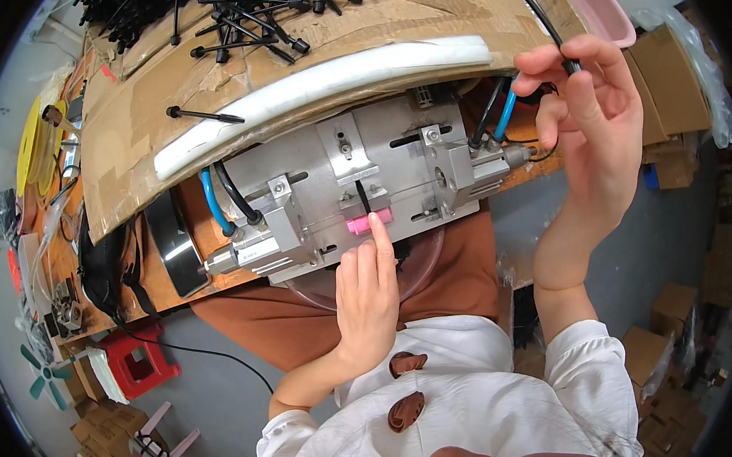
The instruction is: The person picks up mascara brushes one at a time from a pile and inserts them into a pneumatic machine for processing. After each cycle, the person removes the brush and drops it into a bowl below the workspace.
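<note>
My left hand (367, 300) reaches to the metal fixture (254, 185), its index finger stretched out onto a small pink block (369, 222). Its other fingers are curled, and its thumb is hidden. A thin black rod (363, 197) sits in the fixture's centre, running down to the pink block. To the right, my right hand (597, 101) is raised. Its thumb and fingers pinch a long black rod (544, 18) by its thicker end, and the rod's other end points up and left.
Several black rods (261, 21) lie piled on cardboard (126, 134), with a single one (206, 115) near a white foam strip (323, 76). Cylinders with blue tubes (214, 202) flank the fixture. A phone (174, 248) lies left; a translucent bowl (425, 267) is below.
</note>
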`<state>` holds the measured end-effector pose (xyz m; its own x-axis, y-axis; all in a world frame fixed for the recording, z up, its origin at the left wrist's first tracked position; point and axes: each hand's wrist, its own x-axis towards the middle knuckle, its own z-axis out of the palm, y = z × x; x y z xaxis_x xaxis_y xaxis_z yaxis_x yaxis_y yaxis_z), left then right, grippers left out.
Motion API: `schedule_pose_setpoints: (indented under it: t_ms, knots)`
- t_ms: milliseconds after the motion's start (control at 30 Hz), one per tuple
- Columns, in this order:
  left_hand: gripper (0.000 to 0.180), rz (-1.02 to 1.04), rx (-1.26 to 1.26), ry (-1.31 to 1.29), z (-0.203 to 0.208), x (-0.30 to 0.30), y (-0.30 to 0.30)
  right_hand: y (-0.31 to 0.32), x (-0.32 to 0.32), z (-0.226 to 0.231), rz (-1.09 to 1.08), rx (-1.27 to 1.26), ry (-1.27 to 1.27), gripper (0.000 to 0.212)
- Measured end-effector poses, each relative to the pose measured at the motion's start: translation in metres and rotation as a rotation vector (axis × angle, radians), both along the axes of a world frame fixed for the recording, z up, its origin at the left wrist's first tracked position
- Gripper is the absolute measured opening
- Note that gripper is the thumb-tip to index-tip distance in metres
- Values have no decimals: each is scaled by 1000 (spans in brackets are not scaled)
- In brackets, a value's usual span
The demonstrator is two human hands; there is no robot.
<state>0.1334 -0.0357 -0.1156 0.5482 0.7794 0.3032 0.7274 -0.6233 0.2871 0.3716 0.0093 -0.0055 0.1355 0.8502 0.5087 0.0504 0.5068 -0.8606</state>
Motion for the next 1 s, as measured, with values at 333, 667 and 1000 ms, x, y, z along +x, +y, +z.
schedule_pose_setpoints:
  t_ms: [333, 667, 1000]
  knots:
    - [75, -59, -199, -84, 20, -16, 9, -62, -64, -75, -237, -21, -521, 53]
    - [10, -132, -215, -159, 116, -104, 197, -64, -110, -128, -67, -78, -742, 68]
    - [36, 46, 212, -346, 85, -75, 103, -59, -78, -75, -120, -195, -721, 64]
